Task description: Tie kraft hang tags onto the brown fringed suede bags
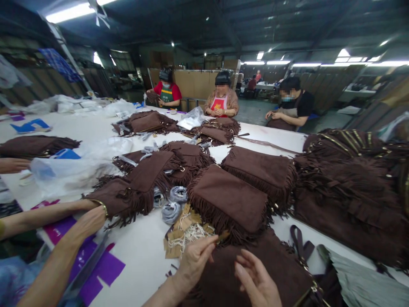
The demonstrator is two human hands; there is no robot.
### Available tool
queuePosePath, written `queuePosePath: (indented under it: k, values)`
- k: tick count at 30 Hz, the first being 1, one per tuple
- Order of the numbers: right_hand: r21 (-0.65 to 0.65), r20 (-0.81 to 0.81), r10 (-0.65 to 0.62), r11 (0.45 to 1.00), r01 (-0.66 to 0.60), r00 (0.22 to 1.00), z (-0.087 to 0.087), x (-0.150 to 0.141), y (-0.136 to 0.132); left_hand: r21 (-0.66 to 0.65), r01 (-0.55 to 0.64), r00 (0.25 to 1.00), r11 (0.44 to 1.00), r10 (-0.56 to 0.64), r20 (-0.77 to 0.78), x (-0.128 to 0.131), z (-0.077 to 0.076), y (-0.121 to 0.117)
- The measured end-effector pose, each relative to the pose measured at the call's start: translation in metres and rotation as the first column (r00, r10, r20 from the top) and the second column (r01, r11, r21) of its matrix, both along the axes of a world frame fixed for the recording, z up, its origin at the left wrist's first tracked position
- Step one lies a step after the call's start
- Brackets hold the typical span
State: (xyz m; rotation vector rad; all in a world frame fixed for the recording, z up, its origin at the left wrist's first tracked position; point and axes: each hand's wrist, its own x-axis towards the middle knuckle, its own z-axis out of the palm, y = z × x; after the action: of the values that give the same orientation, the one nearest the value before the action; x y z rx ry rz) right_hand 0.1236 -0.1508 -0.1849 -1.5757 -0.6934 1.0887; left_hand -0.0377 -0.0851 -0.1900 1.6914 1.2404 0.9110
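My left hand is closed in a pinch on a small brown tag just above a brown suede fringed bag that lies in front of me. My right hand hovers over that same bag with its fingers apart and nothing in them. Beside my left hand lies a heap of cardboard tags with white strings. Another fringed bag lies just beyond the tag.
Many brown fringed bags cover the white table. A co-worker's arms reach in from the left over purple sheets. Grey straps and plastic bags lie nearby. Three people sit at the far side.
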Motion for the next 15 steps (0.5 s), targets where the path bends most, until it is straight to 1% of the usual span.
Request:
queuePosePath:
  k: [2,3,5,6,9,11,13,15]
  values:
    - [-0.015,-0.149,0.056,0.998,-0.059,0.987,0.014,-0.015,0.015,0.166,0.082,0.997,0.983,-0.079,-0.025,0.006,0.003,-0.012]
    - [-0.026,-0.196,0.074,0.996,-0.080,0.978,0.018,-0.020,0.020,0.217,0.115,0.993,0.969,-0.111,-0.030,0.008,0.004,-0.017]
    - [-0.045,-0.240,0.078,0.995,-0.091,0.968,0.022,-0.023,0.024,0.246,0.153,0.988,0.957,-0.150,-0.030,0.010,0.004,-0.024]
    - [-0.048,-0.239,0.062,0.996,-0.075,0.969,0.022,-0.024,0.024,0.224,0.167,0.986,0.960,-0.165,-0.025,0.011,0.004,-0.027]
    - [-0.058,-0.230,0.051,0.996,-0.066,0.972,0.018,-0.023,0.019,0.065,0.180,0.983,0.981,-0.183,0.033,0.010,0.004,-0.031]
    - [-0.063,-0.223,0.057,0.995,-0.073,0.973,0.016,-0.023,0.017,-0.095,0.145,0.985,0.985,-0.135,0.106,0.009,0.004,-0.031]
    - [-0.060,-0.213,0.037,0.997,-0.051,0.976,0.016,-0.025,0.016,-0.275,0.100,0.980,0.956,-0.047,0.194,0.009,0.004,-0.030]
    - [-0.045,-0.220,-0.003,0.999,-0.007,0.976,0.016,-0.027,0.016,-0.443,0.095,0.955,0.891,0.044,0.292,0.010,0.005,-0.027]
